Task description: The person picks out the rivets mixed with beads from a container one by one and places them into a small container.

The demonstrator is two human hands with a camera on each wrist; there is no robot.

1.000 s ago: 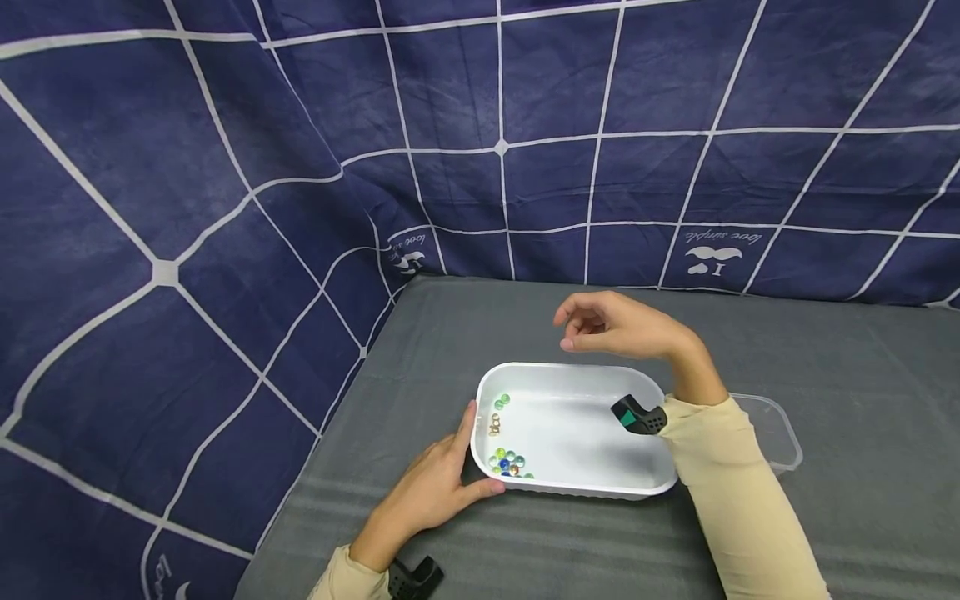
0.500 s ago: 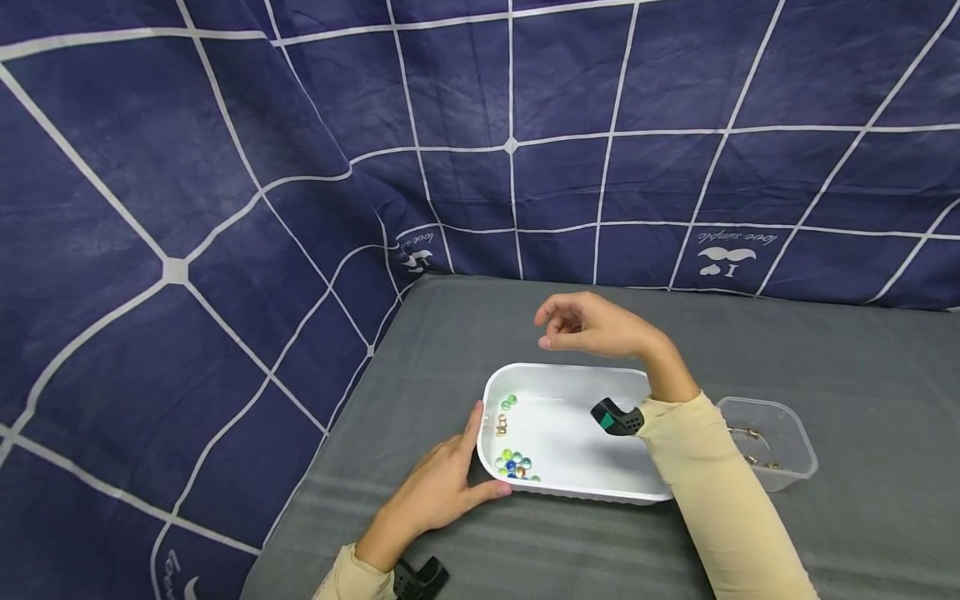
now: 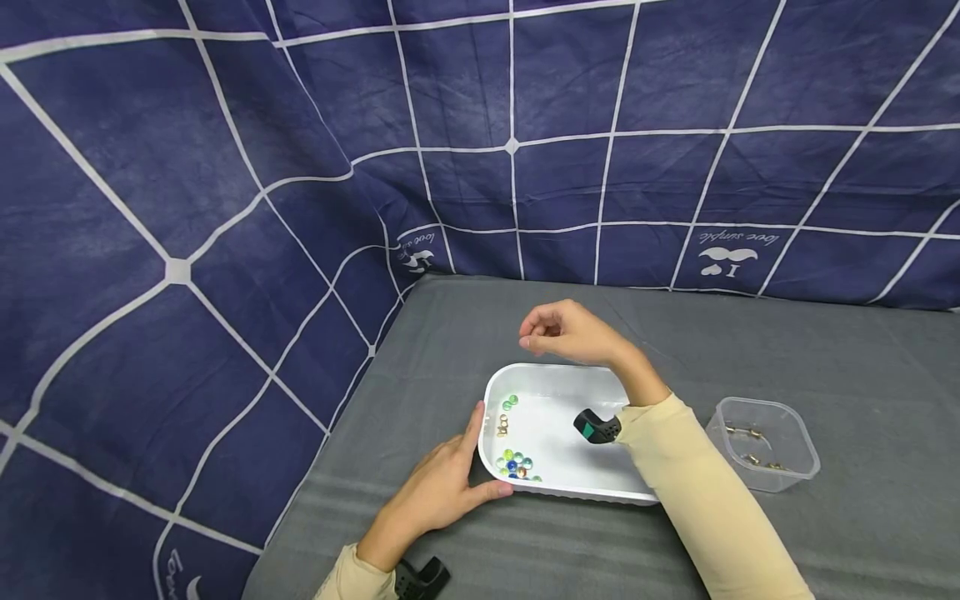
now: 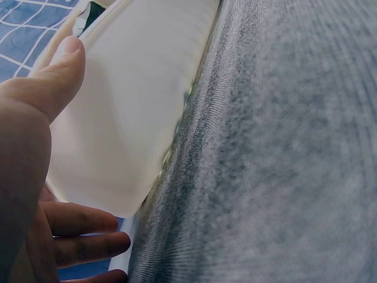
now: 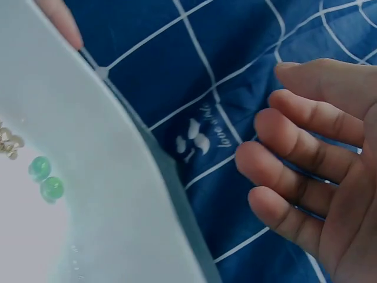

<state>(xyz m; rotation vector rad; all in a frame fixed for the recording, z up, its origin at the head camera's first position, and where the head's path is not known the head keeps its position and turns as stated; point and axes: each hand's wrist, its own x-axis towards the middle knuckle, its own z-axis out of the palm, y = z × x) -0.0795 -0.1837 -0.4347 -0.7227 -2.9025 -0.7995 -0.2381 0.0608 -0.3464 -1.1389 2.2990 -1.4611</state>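
A white plastic tray [image 3: 558, 446] lies on the grey cloth. My left hand [image 3: 444, 485] rests against its left end, straight index finger along the side and thumb at the near rim. In the left wrist view that thumb [image 4: 62, 76] touches the outer wall. Glass marbles [image 3: 514, 465] in mixed colours cluster in the tray's near left corner. Green marbles [image 5: 46, 178] sit by the far left, with small gold-coloured pieces [image 3: 502, 426] between the groups. Above and beyond the far rim hovers my right hand [image 3: 567, 335], fingers loosely bent, nothing visible in them.
A clear plastic container [image 3: 802, 425] with small gold-coloured pieces [image 3: 765, 462] stands right of the tray, beside the right sleeve [image 3: 705, 492]. Blue gridded cloth [image 3: 555, 192] hangs behind and at the left of the grey surface [image 3: 450, 325].
My right hand has moved left and slightly nearer above the tray's far rim. The clear container, partly covered by the sleeve before, now shows. My left hand has kept its place on the tray.
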